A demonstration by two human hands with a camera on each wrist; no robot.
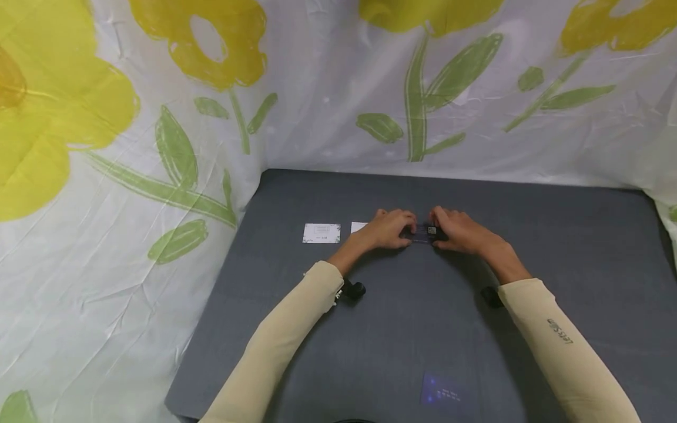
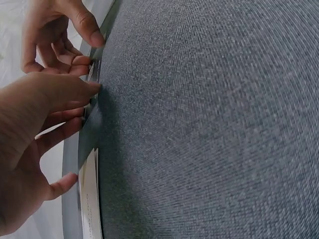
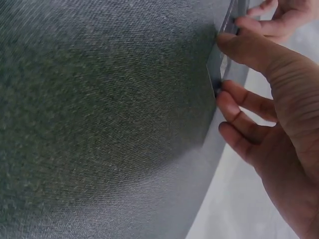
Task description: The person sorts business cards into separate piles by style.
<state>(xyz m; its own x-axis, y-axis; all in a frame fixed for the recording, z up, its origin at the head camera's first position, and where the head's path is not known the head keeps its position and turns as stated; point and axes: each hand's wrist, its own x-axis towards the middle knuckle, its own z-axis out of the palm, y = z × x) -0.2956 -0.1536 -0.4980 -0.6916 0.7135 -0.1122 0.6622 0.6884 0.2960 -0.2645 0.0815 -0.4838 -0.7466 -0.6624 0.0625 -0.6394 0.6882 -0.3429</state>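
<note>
A dark card (image 1: 421, 234) with a small square code near its right end lies between my two hands, close over the table. My left hand (image 1: 388, 229) pinches its left end, thumb on the near edge and fingertips on the far edge. On the other end, my right hand (image 1: 461, 231) grips it in the same way. Seen edge-on in the right wrist view, the card (image 3: 214, 74) looks thin, with the right thumb and fingers at its edges. Just left of my left hand lies a white card (image 1: 358, 226), partly hidden by that hand.
Farther left, a white printed card (image 1: 321, 233) with leafy corners lies flat on the grey table (image 1: 402, 329). A dark blue card (image 1: 441, 390) with pale print is near the front edge. A flower-patterned curtain (image 1: 328, 117) hangs behind and along the left side.
</note>
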